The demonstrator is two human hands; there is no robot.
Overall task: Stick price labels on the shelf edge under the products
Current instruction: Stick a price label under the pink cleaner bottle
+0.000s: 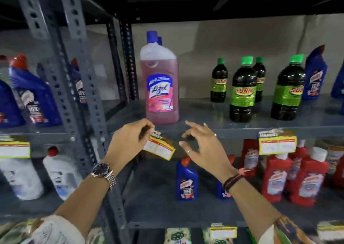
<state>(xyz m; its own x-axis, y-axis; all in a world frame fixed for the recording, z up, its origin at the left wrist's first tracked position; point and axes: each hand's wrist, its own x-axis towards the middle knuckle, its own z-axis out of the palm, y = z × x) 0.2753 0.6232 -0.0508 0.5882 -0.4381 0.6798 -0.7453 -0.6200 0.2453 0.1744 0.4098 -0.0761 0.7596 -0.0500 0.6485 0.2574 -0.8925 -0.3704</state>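
Left hand (pixel 128 141) pinches tilted, yellow-edged, seemingly blank label (pixel 159 147).

Matt grey painted metal shelf edge (pixel 232 132) behind the hands; glossy yellow-bordered paper price label (pixel 160 147) between them; translucent pink plastic bottle (pixel 161 87) above.

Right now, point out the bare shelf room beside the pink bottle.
Bare shelf lies between the pink bottle and the green-capped dark bottles, and left toward the upright. Crowded right of that, where the dark bottles cluster.
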